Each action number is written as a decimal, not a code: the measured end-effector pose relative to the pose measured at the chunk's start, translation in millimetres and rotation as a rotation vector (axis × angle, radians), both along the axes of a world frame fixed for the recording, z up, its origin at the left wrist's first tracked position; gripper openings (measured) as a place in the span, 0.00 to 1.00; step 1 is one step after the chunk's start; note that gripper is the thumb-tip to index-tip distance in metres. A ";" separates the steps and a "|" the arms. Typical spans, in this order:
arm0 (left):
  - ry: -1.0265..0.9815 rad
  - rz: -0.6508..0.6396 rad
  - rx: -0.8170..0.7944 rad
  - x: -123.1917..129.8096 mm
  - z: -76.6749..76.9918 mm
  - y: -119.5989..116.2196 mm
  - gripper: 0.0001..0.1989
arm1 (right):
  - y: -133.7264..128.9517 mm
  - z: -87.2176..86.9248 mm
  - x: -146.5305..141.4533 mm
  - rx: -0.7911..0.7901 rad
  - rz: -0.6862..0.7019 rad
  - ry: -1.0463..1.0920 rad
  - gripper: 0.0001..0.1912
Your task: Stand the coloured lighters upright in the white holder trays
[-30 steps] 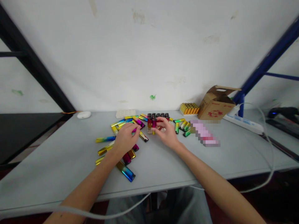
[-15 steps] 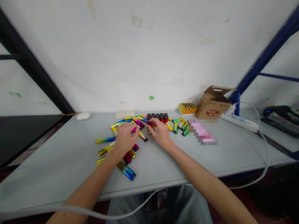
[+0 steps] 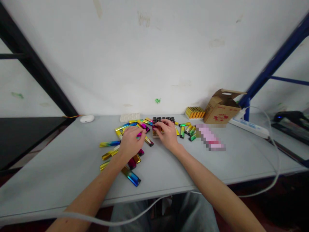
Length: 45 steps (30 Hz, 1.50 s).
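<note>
My left hand (image 3: 130, 141) is over a loose pile of shiny coloured casings, its fingers drawn together. A magenta casing (image 3: 140, 134) shows by its fingertips; whether it is pinched or lies beneath is unclear. To the right, my right hand (image 3: 167, 133) has its thumb and curved fingers at the front left of a block of black-topped, dark red cylinders (image 3: 154, 120) in a pale tray (image 3: 155, 136). Its thumb and forefinger close around one cylinder there, partly hidden. A blue-gold casing (image 3: 131, 176) lies nearest the table's front edge.
Green-gold casings (image 3: 182, 132) lie right of the block. Behind are an unfilled white tray (image 3: 130, 117), orange cylinders (image 3: 196, 112) in a tray, and an open cardboard box (image 3: 220, 111). A power strip (image 3: 251, 127) and white case (image 3: 87, 119) flank them. A cable crosses the front.
My right hand has shifted slightly up and right, its fingers further over the dark cylinders. My left hand stays nearly where it was. The whole view has moved a little.
</note>
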<state>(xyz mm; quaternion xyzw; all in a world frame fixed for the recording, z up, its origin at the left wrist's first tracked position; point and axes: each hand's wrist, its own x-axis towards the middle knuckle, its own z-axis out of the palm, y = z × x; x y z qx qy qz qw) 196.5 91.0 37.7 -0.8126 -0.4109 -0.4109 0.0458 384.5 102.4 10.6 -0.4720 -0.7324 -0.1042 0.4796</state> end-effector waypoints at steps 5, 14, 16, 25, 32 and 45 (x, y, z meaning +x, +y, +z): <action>0.035 0.017 -0.042 -0.9 -2.9 2.4 0.13 | -2.4 7.8 4.9 0.011 -0.038 -0.057 0.09; 0.195 0.061 -0.104 -5.7 -20.7 10.7 0.14 | -9.0 7.6 5.6 -0.026 -0.015 -0.031 0.15; 0.245 0.052 -0.103 -5.3 -23.0 10.7 0.16 | -10.0 7.4 4.4 -0.041 -0.024 -0.018 0.17; 0.289 0.224 -0.188 -17.0 -21.3 20.4 0.23 | -11.4 8.4 3.9 -0.068 -0.049 0.011 0.18; 0.379 0.169 -0.256 -26.1 -14.0 21.3 0.15 | -12.4 11.0 6.6 -0.060 -0.058 0.046 0.17; -0.328 -0.117 -0.279 -5.9 9.4 -2.9 0.24 | -35.5 18.8 -0.9 -0.260 0.212 0.129 0.12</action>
